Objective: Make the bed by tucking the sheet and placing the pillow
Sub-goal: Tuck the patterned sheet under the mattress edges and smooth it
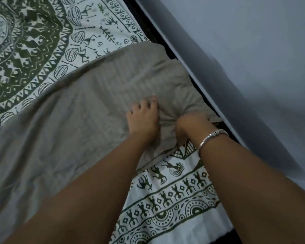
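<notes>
Gripping the grey pillow (113, 88), both hands press it onto the printed sheet (174, 194).

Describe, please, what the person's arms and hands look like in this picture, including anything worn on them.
Both forearms are bare, with no sleeves in view and no gloves. The left hand carries nothing: no ring or watch shows. The right hand has a slim silver metal bangle around its wrist, with a thicker, ridged section on top. No rings can be made out on either hand, though the picture is slightly blurred.

Dim, bluish light; soft motion blur, wide-angle bending at edges.
</notes>
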Demonstrator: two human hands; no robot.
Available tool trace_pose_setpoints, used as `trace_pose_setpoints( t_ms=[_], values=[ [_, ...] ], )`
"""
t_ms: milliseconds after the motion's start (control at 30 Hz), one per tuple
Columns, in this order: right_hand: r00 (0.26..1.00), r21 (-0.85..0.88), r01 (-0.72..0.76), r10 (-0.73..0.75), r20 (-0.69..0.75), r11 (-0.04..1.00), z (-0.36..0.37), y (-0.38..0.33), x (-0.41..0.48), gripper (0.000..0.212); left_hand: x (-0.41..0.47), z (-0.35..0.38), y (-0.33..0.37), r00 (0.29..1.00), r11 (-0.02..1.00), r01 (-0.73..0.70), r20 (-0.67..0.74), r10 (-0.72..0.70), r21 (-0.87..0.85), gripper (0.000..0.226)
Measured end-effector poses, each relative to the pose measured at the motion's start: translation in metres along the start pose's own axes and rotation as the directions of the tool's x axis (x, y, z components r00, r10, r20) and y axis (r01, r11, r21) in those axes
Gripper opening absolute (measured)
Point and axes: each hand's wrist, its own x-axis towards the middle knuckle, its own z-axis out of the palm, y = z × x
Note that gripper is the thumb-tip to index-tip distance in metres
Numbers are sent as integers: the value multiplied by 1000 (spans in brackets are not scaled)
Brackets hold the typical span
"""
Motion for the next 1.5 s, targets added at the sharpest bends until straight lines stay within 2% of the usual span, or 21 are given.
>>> trace_pose_setpoints(
  t_ms=[67,100,167,233,300,367,500,600,667,733,767,800,867,967,1033,1100,1200,1267,1333,1400,1500],
  values=[
    [994,-59,94,-97,-43,994,1,-2,12,53,6,2,-10,983,987,159,94,-160,16,107],
    [985,-99,154,-160,-56,983,3,-4,18,50,9,4,-10,974,983,185,132,-185,13,113],
    [972,-135,233,-233,11,963,7,-10,28,48,13,7,-8,972,985,169,163,-172,28,118],
    [956,-166,277,-255,142,946,0,-18,37,50,20,7,-9,971,985,170,166,-171,21,123],
    [931,-175,342,-307,198,923,-12,-19,43,43,28,3,-13,970,985,172,170,-173,23,133],
    [897,-90,420,-398,193,903,-25,-11,50,28,35,-2,-18,968,982,188,168,-185,-1,141],
    [846,186,506,-527,79,842,-37,15,58,41,53,-12,-29,926,915,357,202,-319,-189,136],
    [794,97,608,-606,-57,788,-25,27,57,47,65,-19,-39,883,815,465,255,-395,-347,130],
    [742,51,664,-649,-165,746,-11,40,56,44,67,-21,-36,878,806,474,253,-405,-354,128],
    [700,142,714,-697,-155,685,-6,56,54,42,65,-18,-28,880,826,472,223,-419,-310,123],
    [690,248,718,-714,-122,651,-9,63,53,39,64,-16,-23,878,835,475,208,-431,-278,119],
    [670,381,706,-737,-88,597,-13,69,54,32,62,-14,-20,874,840,483,196,-444,-248,115],
    [652,515,659,-758,-27,548,-26,79,57,8,59,-11,-16,869,839,494,171,-464,-229,108],
    [647,404,728,-750,-136,554,-53,86,68,37,51,-7,-14,875,833,483,109,-472,-271,101],
    [644,335,759,-722,-255,559,-75,79,70,42,44,-7,-12,888,846,449,37,-459,-286,96],
    [573,197,817,-719,-395,542,-93,62,70,40,37,-8,-11,882,850,417,-82,-464,-320,91],
    [441,-99,821,-734,-516,563,-104,18,66,44,30,-9,-16,818,844,432,-256,-515,-318,82],
    [376,-243,790,-758,-533,563,-100,-16,62,49,27,-7,-26,770,813,481,-285,-571,-328,79],
    [346,-347,761,-795,-498,548,-96,-46,61,57,24,-3,-44,748,778,536,-244,-617,-328,81],
    [377,-388,732,-807,-455,561,-93,-67,66,67,20,0,-65,740,746,566,-183,-648,-352,80],
    [517,-446,653,-790,-329,612,-93,-85,74,91,11,10,-87,794,766,554,-71,-604,-326,81]
  ],
)
